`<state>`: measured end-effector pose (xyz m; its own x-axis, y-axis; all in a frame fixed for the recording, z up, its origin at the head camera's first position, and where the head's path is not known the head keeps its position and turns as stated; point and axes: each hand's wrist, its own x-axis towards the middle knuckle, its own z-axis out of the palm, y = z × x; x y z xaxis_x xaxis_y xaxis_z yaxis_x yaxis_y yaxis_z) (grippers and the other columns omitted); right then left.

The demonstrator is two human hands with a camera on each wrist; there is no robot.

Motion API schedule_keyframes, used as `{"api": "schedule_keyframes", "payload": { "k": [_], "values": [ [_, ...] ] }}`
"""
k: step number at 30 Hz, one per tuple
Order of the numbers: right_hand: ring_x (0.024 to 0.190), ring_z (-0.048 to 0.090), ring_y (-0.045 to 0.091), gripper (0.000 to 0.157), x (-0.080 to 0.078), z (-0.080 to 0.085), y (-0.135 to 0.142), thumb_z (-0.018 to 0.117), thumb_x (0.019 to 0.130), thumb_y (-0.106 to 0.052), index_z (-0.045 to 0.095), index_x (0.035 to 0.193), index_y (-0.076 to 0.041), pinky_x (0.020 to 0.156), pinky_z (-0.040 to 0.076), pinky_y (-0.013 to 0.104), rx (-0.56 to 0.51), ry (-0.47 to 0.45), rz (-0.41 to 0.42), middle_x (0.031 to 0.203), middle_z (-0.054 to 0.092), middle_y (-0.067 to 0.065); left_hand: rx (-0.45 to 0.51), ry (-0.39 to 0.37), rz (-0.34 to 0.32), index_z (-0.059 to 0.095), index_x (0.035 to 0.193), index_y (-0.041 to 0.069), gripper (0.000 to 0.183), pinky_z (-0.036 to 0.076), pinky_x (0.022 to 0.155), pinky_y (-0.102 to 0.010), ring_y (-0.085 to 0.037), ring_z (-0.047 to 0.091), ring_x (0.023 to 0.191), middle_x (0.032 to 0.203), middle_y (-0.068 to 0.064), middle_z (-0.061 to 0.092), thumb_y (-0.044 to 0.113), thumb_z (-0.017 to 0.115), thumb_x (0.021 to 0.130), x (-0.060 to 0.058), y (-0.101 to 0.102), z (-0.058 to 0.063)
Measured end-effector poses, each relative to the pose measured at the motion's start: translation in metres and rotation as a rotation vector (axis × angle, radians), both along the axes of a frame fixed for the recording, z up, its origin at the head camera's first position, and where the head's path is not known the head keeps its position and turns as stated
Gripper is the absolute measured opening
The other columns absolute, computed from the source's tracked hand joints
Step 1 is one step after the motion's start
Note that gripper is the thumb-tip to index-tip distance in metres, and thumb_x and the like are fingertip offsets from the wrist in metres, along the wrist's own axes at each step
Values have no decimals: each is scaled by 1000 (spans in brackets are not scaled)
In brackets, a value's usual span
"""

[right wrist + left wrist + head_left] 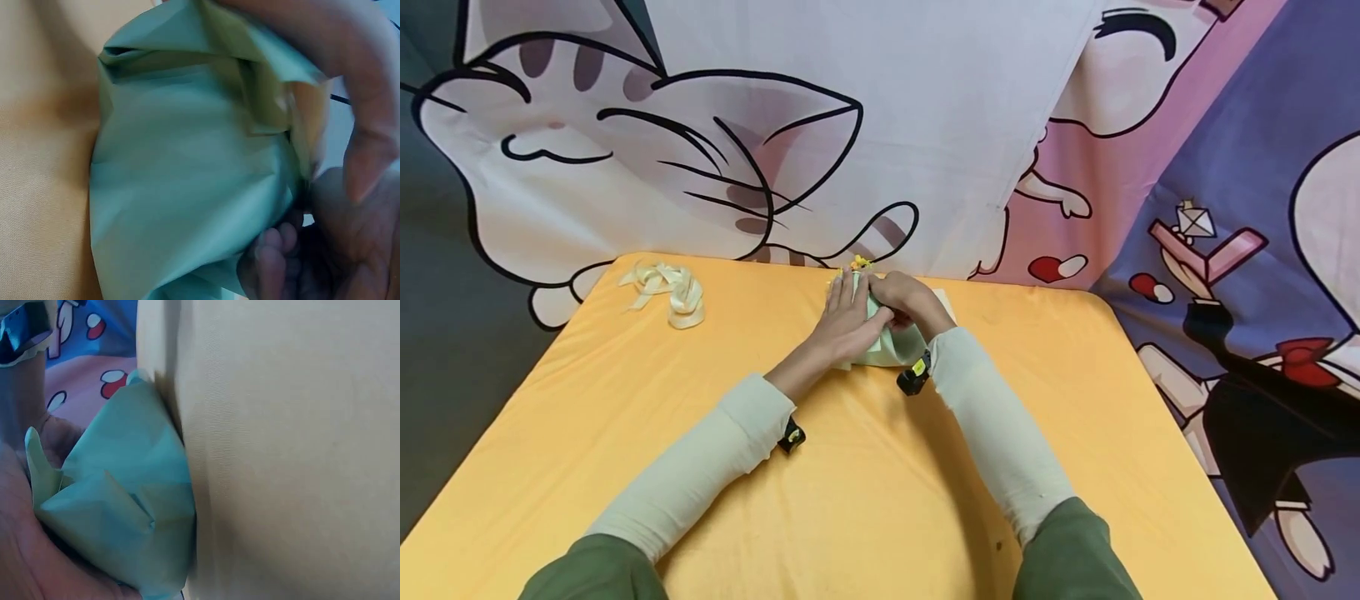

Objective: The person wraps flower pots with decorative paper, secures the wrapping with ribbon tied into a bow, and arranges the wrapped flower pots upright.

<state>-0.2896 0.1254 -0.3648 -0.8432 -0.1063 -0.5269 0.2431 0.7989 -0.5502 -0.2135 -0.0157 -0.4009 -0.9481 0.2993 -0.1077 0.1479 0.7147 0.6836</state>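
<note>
I see the left hand point(848, 321) pressing flat, fingers straight, and the right hand point(904, 297) pinching creased pale-green paper point(891, 346) on the yellow cloth-covered table point(880, 483).

Open cloth point(880, 500) all round — only ribbon point(672, 292) far left.

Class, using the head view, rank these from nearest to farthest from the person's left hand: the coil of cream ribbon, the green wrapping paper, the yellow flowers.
1. green wrapping paper, under the left hand.
2. yellow flowers, just beyond the fingertips.
3. cream ribbon, far off near the table's left corner.
</note>
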Motion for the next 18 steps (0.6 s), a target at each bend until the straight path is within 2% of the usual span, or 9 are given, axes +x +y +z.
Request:
{"api": "schedule_keyframes", "payload": {
  "k": [2, 5, 8, 9, 12, 14, 15, 16, 18],
  "values": [
    [50, 55, 14, 73, 1, -2, -1, 31, 119, -64, 68, 117, -1, 52, 55, 30, -14, 15, -8, 61, 53, 1, 30, -35, -9, -8, 181, 14, 82, -9, 145, -54, -30, -29, 175, 187, -9, -30, 53, 22, 116, -2, -2, 0],
    [49, 57, 15, 72, 2, -6, -2, 32, 119, -65, 67, 104, -3, 51, 56, 31, 3, 76, -1, 58, 52, 1, 47, -82, -19, -11, 181, 16, 74, -12, 144, -55, -29, -32, 173, 186, -8, -33, 40, 20, 117, -4, -5, 0],
    [49, 58, 15, 69, 3, -7, -4, 39, 119, -63, 65, 87, -8, 49, 53, 30, 107, 237, 40, 57, 55, 2, 50, -79, -20, -12, 181, 17, 76, -12, 144, -56, -29, -32, 173, 186, -8, -33, 36, 24, 116, -4, -6, -2],
    [51, 60, 15, 64, 3, -7, -5, 44, 119, -61, 66, 88, -9, 50, 52, 30, 143, 319, 53, 60, 57, 1, 47, -75, -17, -12, 180, 18, 78, -12, 144, -57, -29, -32, 173, 186, -8, -33, 37, 25, 115, -3, -6, -2],
    [75, 71, 23, 43, 0, -5, -7, 58, 118, -49, 70, 105, -9, 67, 59, 37, 216, 567, 135, 89, 71, 6, 62, -47, -9, -10, 181, 17, 81, -9, 144, -60, -31, -29, 174, 187, -10, -31, 39, 28, 113, -2, -7, -2],
    [97, 70, 28, 29, -5, -5, -6, 65, 117, -38, 72, 121, -10, 84, 61, 43, 204, 708, 233, 113, 70, 10, 68, -45, 3, -7, 182, 17, 82, -8, 144, -60, -32, -28, 174, 186, -11, -31, 39, 30, 113, -1, -8, -1],
    [109, 69, 31, 25, -8, -5, -6, 67, 116, -32, 73, 128, -11, 93, 61, 46, 187, 760, 290, 126, 68, 12, 72, -47, 7, -5, 182, 16, 81, -8, 144, -61, -33, -27, 175, 186, -11, -32, 39, 31, 113, -1, -10, -1],
    [118, 66, 33, 23, -10, -5, -5, 67, 116, -28, 75, 129, -12, 101, 59, 48, 176, 790, 350, 134, 65, 14, 78, -49, 11, -4, 182, 16, 80, -7, 144, -61, -34, -27, 175, 185, -12, -32, 39, 31, 114, -1, -11, 0],
    [125, 61, 34, 21, -16, -6, -4, 66, 116, -23, 81, 125, -12, 108, 54, 48, 173, 828, 443, 140, 63, 15, 80, -67, 16, -2, 183, 16, 79, -8, 144, -61, -34, -27, 175, 184, -11, -35, 39, 31, 114, -2, -12, 0]
  ]
}}
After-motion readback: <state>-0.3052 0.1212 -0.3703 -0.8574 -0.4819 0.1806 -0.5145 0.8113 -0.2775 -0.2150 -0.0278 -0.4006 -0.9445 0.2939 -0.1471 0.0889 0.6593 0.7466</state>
